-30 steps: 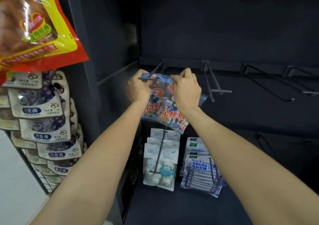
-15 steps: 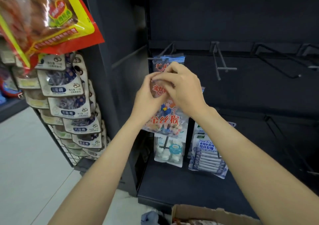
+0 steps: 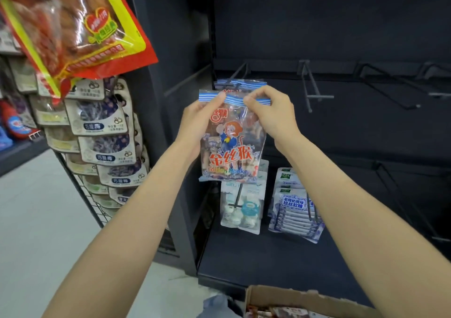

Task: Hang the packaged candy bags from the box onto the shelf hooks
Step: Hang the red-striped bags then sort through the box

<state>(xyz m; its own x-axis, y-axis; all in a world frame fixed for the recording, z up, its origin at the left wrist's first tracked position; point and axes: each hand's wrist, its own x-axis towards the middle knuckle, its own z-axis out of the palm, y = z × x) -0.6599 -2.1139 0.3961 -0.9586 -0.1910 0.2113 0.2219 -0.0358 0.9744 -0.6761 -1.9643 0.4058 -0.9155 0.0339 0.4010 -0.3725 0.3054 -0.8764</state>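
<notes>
A clear candy bag (image 3: 231, 144) with a blue striped top and a cartoon monkey hangs upright between my hands. My left hand (image 3: 197, 125) pinches its top left corner and my right hand (image 3: 271, 113) pinches the top right. It is held just in front of and below the leftmost shelf hook (image 3: 234, 73). Another bag of the same kind (image 3: 240, 83) hangs on that hook behind it. The cardboard box (image 3: 302, 300) sits on the floor at the bottom edge, with more packets inside.
Bare hooks (image 3: 314, 91) stick out of the dark shelf to the right. Lower hooks carry white candy bags (image 3: 241, 208) and blue-white packets (image 3: 295, 215). A wire rack of snack packs (image 3: 105, 137) stands on the left, and a red-yellow bag (image 3: 73, 25) hangs near my head.
One bag went onto the leftmost hook and stayed there. My hands came down and back from the hook, and now hold a second bag upright by its top corners.
</notes>
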